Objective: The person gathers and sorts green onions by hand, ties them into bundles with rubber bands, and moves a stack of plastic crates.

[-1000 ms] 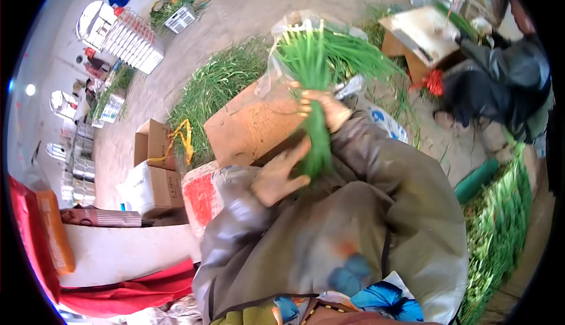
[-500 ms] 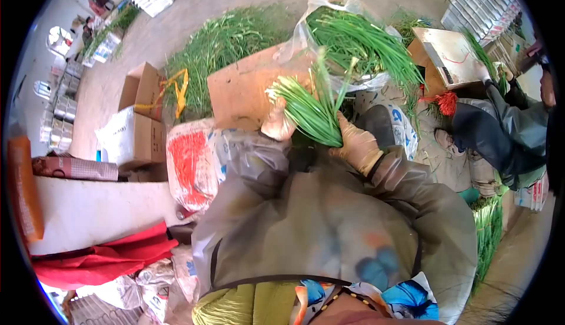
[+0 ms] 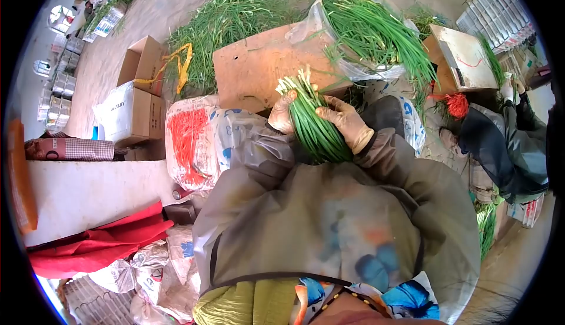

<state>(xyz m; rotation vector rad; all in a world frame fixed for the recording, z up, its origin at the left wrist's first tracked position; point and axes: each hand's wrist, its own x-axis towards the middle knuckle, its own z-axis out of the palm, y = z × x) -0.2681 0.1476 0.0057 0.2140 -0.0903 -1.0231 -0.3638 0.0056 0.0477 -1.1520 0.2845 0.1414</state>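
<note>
The bunch of green stalks (image 3: 321, 128) is pointing its pale ends up and left in the head view, away from the wearer's body; its long axis is running on a diagonal down and right, with the green end lying just above the smock (image 3: 329, 219). The left hand (image 3: 283, 112) is curling snugly against the left side, close to the pale ends; some fingers are being hidden by the stalks. The right hand (image 3: 347, 124) is gripping the right side in a pale glove, fingers bent round the stalks with little gap. Stalks are lying roughly parallel, glossy deep green, fading to whitish tips of uneven height. The bunch is being held in front of the brown board (image 3: 256, 69); beyond, a plastic bag (image 3: 316, 18) is holding loose greens (image 3: 376, 34).
</note>
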